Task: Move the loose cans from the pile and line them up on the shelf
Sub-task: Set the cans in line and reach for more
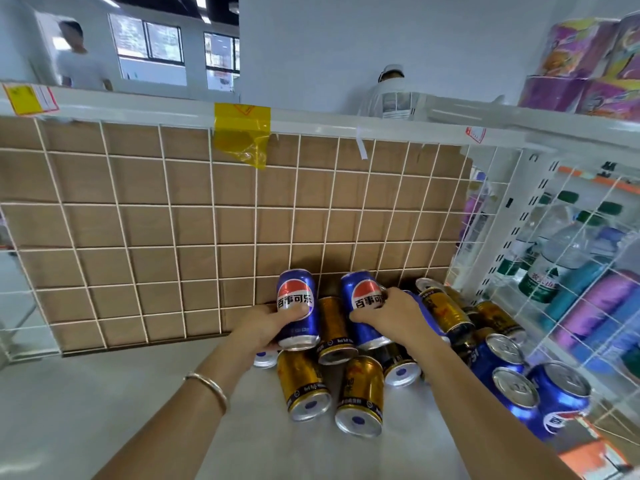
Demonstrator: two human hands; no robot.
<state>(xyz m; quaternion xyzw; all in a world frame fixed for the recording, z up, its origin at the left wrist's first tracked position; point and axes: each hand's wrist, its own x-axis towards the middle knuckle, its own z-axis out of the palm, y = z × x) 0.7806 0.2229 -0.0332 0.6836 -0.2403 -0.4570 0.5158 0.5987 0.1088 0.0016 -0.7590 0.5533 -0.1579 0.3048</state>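
Both hands work at the pile (408, 355) of loose cans, which lies at the right end of the white shelf (138, 403), against the side grid (568, 306).

- Right hand (393, 315): the fingers (389, 295) curl round a blue can (362, 299) and hold it over the middle of the pile, label outward.
- Left hand (268, 325): it grips a second blue can (297, 304) at the left edge of the pile, just beside the first. A bangle (207, 386) sits on this wrist.

Gold cans (360, 393) lie on their sides in front of the hands, ends toward the shelf front. More blue cans (533, 393) lie to the right. No cans stand in a row. A wire grid (173, 220) backed with cardboard (138, 188) closes the rear. Water bottles (554, 258) stand beyond the side grid.
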